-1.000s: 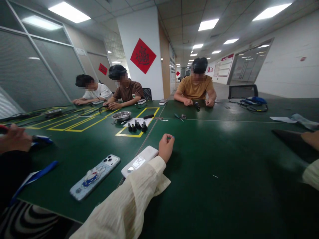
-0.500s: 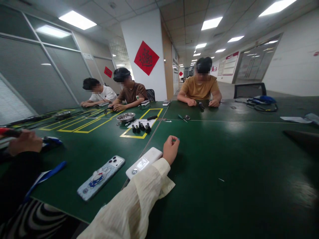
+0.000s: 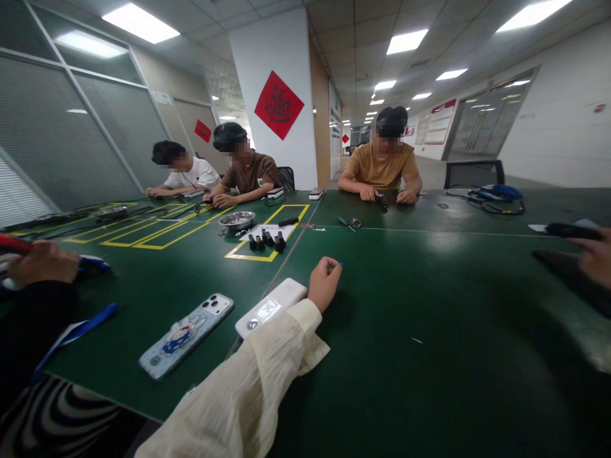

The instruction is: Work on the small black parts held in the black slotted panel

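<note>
My left hand (image 3: 325,281), in a cream sleeve, rests on the green table (image 3: 382,362) with its fingers curled in a pinch. A small blue spot shows at its fingertips; what the fingers hold, if anything, I cannot make out. Beside the wrist lies a white device with a lit display (image 3: 270,309). Left of that is a phone in a rabbit-pattern case (image 3: 186,337). Cut off by the right edge, my right hand (image 3: 596,261) has its fingers on a black cylinder (image 3: 573,230) held above the table.
Farther off are several black cylindrical parts (image 3: 267,240), a metal bowl (image 3: 237,221) and a green-handled tool (image 3: 342,221). A neighbour's hand (image 3: 45,264) grips something red at the left. Three people sit across; one person (image 3: 379,168) holds a black cylinder. A blue strap (image 3: 79,337) lies near the left edge.
My right hand has come into view at the right edge with the black cylinder. The person opposite has lifted a black cylinder. My left hand keeps its pose as the view shifts slightly.
</note>
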Demonstrator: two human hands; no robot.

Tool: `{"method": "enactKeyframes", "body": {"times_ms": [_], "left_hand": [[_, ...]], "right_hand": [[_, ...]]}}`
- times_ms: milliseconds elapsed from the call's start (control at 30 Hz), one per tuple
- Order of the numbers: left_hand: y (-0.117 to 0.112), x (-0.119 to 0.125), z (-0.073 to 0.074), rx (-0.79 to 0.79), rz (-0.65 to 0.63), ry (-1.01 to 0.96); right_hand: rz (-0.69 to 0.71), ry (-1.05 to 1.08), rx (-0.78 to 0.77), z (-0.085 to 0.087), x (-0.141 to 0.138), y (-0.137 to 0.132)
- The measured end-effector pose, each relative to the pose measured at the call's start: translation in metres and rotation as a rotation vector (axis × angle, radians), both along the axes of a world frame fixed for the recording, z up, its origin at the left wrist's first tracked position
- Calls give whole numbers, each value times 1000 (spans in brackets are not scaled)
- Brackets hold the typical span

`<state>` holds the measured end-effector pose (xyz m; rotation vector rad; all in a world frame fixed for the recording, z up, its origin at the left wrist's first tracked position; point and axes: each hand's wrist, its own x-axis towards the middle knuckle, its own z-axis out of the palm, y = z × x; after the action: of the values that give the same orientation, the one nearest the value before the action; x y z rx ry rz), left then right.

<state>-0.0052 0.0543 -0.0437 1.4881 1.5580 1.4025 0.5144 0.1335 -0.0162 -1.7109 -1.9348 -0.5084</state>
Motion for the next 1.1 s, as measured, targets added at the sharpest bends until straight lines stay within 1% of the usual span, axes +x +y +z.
{"method": "enactKeyframes", "body": {"times_ms": [67, 100, 167, 267, 333, 433, 533, 633, 700, 800, 933, 1000, 1033, 1100], "left_hand": [[0, 1, 0, -1, -27, -6], [-1, 1, -1, 1, -42, -7], [-1, 1, -1, 6, -65, -6], [1, 0, -4, 25, -59, 4], [4, -1, -6, 39, -31, 8], [8, -3, -9, 51, 14, 16], [9, -2, -9, 51, 31, 24], [6, -1, -6, 47, 53, 17], [5, 0, -4, 47, 69, 23], [4, 1, -1, 43, 73, 46], [4, 1, 0, 49, 77, 49], [4, 0, -1, 53, 79, 47], [4, -1, -2, 52, 74, 46], [5, -2, -3, 49, 59, 44]], "right_hand": [[51, -37, -51, 1, -42, -2], [103, -47, -73, -1, -67, -5], [243, -31, -88, -7, -121, -16], [474, 21, -121, -19, -193, -42], [616, 54, -186, -25, -229, -64], [819, 93, -323, -26, -267, -97], [955, 54, -441, -22, -290, -123], [1036, -7, -493, -16, -305, -134], [1070, -30, -507, -12, -312, -134], [1070, -72, -528, -8, -320, -129], [1093, -131, -522, 1, -324, -125], [1063, -149, -479, 8, -321, -124], [1017, -153, -445, 11, -316, -121], [861, -140, -360, 18, -299, -107]]}}
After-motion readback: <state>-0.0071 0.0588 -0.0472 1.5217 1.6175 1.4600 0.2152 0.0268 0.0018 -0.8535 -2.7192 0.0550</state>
